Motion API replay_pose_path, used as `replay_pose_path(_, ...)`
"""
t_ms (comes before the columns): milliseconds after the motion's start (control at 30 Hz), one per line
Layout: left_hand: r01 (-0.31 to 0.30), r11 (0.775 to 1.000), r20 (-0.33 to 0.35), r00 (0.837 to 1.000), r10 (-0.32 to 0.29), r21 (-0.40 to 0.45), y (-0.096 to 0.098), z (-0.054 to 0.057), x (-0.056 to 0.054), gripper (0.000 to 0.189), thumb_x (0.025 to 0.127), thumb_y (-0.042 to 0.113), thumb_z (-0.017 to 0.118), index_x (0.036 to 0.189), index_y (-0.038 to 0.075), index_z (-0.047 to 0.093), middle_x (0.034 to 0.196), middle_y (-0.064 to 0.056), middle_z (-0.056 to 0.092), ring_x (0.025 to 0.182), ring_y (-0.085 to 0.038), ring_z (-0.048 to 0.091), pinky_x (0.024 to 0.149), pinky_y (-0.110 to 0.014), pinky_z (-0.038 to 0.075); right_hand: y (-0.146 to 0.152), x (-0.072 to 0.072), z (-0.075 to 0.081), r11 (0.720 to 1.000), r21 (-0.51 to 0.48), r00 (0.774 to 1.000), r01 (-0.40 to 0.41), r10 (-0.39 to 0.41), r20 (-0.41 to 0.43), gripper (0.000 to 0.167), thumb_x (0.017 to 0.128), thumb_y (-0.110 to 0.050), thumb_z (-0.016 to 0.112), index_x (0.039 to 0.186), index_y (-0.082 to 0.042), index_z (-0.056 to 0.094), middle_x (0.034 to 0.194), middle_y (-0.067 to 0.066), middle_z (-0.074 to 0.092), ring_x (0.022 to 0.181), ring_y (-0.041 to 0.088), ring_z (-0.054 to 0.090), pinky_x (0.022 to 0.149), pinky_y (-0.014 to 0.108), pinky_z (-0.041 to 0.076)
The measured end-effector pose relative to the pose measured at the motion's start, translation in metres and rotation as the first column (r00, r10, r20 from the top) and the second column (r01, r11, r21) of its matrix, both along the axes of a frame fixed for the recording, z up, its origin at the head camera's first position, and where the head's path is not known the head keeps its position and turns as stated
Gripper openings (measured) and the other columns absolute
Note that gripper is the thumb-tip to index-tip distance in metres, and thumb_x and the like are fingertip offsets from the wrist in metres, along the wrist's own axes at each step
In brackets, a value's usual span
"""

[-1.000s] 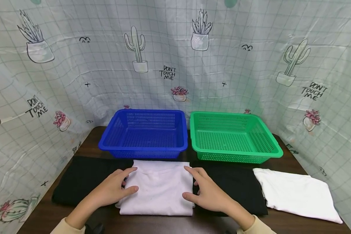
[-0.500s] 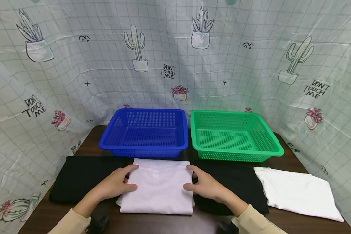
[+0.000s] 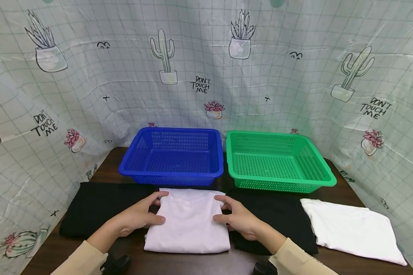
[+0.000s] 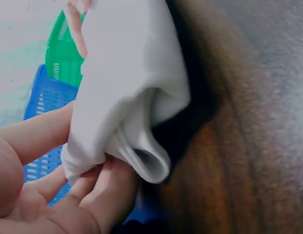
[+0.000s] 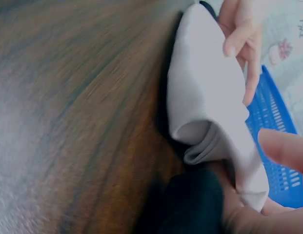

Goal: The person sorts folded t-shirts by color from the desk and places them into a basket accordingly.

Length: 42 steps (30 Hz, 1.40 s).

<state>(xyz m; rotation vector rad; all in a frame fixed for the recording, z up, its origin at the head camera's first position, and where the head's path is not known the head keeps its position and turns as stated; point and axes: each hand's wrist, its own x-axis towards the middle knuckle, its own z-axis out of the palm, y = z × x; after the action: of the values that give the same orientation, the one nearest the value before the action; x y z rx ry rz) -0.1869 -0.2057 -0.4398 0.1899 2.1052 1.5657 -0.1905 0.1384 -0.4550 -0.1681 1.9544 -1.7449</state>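
A folded white T-shirt with its collar at the far side lies across the middle in the head view. My left hand grips its left edge, thumb on top; in the left wrist view the fingers reach under the layered cloth. At the opposite edge my right hand holds the T-shirt the same way, with its thumb above the cloth in the right wrist view. The top surface bows slightly between the hands. Fingertips beneath the fabric are hidden.
Behind the T-shirt stand a blue basket and a green basket. Folded black cloth lies left and more black cloth right. Another folded white garment lies far right on the dark wooden table.
Both hands have closed in on the T-shirt's side edges and now grip them. The cloth's far part has narrowed and bunched a little between the hands. The baskets stand unchanged.
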Motion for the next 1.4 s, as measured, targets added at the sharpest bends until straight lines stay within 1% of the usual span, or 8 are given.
replay_pose_path(267, 0.008, 1.0, -0.016, 1.0, -0.007, 0.02, -0.002, -0.003, 0.0, 0.079, 0.097, 0.009, 0.077, 0.164, 0.012, 0.035, 0.143, -0.026, 0.035, 0.12, -0.034, 0.049, 0.095, -0.04, 0.051, 0.0, -0.002, -0.008, 0.998, -0.017, 0.998, -0.054, 0.053, -0.042, 0.079, 0.096, -0.003, 0.077, 0.164, -0.01, 0.038, 0.136, 0.025, 0.05, 0.108, 0.027, 0.066, 0.085, 0.046, 0.062)
replay_pose_path(400, 0.051, 0.991, -0.026, 0.999, -0.048, 0.126, -0.004, 0.002, 0.004, 0.079, 0.101, 0.012, 0.074, 0.166, 0.012, 0.029, 0.143, -0.025, 0.04, 0.117, -0.03, 0.058, 0.094, -0.041, 0.055, 0.004, 0.0, -0.005, 0.996, -0.056, 0.996, -0.074, 0.071, -0.055, 0.078, 0.097, -0.002, 0.074, 0.165, -0.013, 0.037, 0.141, 0.025, 0.049, 0.109, 0.027, 0.066, 0.087, 0.046, 0.062)
replay_pose_path(567, 0.104, 0.971, -0.057, 0.994, -0.094, 0.216, -0.009, 0.024, 0.014, 0.082, 0.104, 0.014, 0.07, 0.169, 0.012, 0.02, 0.153, -0.027, 0.039, 0.121, -0.03, 0.063, 0.096, -0.044, 0.059, 0.008, 0.005, 0.014, 0.986, -0.11, 0.989, -0.124, 0.114, -0.095, 0.077, 0.1, -0.001, 0.07, 0.166, -0.018, 0.035, 0.143, 0.025, 0.047, 0.104, 0.027, 0.071, 0.087, 0.044, 0.062)
replay_pose_path(800, 0.073, 0.969, -0.111, 0.993, -0.047, 0.238, -0.016, 0.066, 0.015, 0.081, 0.106, 0.014, 0.067, 0.17, 0.018, 0.019, 0.159, -0.026, 0.033, 0.126, -0.031, 0.063, 0.097, -0.047, 0.06, 0.011, 0.0, 0.05, 0.973, -0.195, 0.985, -0.127, 0.1, -0.14, 0.082, 0.101, -0.002, 0.07, 0.166, -0.028, 0.028, 0.152, 0.026, 0.042, 0.109, 0.029, 0.071, 0.091, 0.047, 0.061)
replay_pose_path(967, 0.065, 0.969, -0.167, 0.986, -0.025, 0.239, -0.02, 0.09, 0.006, 0.081, 0.106, 0.013, 0.067, 0.171, 0.02, 0.02, 0.159, -0.023, 0.036, 0.127, -0.031, 0.065, 0.097, -0.048, 0.06, 0.008, -0.009, 0.076, 0.973, -0.175, 0.978, -0.148, 0.117, -0.174, 0.072, 0.103, -0.005, 0.069, 0.164, -0.022, 0.035, 0.158, 0.021, 0.039, 0.111, 0.028, 0.071, 0.092, 0.048, 0.062)
replay_pose_path(1133, 0.087, 0.967, -0.248, 0.968, -0.026, 0.24, -0.026, 0.123, -0.004, 0.08, 0.107, 0.009, 0.064, 0.171, 0.023, 0.019, 0.158, -0.019, 0.036, 0.128, -0.026, 0.065, 0.096, -0.046, 0.061, 0.003, -0.024, 0.112, 0.974, -0.136, 0.96, -0.179, 0.142, -0.243, 0.07, 0.104, -0.007, 0.068, 0.166, -0.02, 0.037, 0.158, 0.017, 0.043, 0.106, 0.025, 0.075, 0.092, 0.045, 0.062)
replay_pose_path(1267, 0.058, 0.976, -0.296, 0.955, 0.007, 0.212, -0.032, 0.146, -0.027, 0.078, 0.108, 0.011, 0.064, 0.171, 0.026, 0.021, 0.159, -0.015, 0.035, 0.129, -0.026, 0.062, 0.094, -0.043, 0.061, -0.003, -0.05, 0.139, 0.982, -0.104, 0.944, -0.16, 0.121, -0.308, 0.066, 0.105, -0.006, 0.066, 0.164, -0.021, 0.041, 0.157, 0.013, 0.046, 0.106, 0.025, 0.074, 0.09, 0.043, 0.062)
replay_pose_path(1400, 0.01, 0.983, -0.312, 0.949, 0.048, 0.182, -0.038, 0.156, -0.062, 0.074, 0.108, 0.014, 0.064, 0.17, 0.026, 0.025, 0.166, -0.012, 0.028, 0.134, -0.028, 0.053, 0.096, -0.034, 0.06, -0.014, -0.085, 0.151, 0.986, -0.102, 0.936, -0.129, 0.087, -0.341, 0.063, 0.105, -0.006, 0.066, 0.163, -0.021, 0.044, 0.16, 0.009, 0.043, 0.116, 0.027, 0.068, 0.091, 0.041, 0.062)
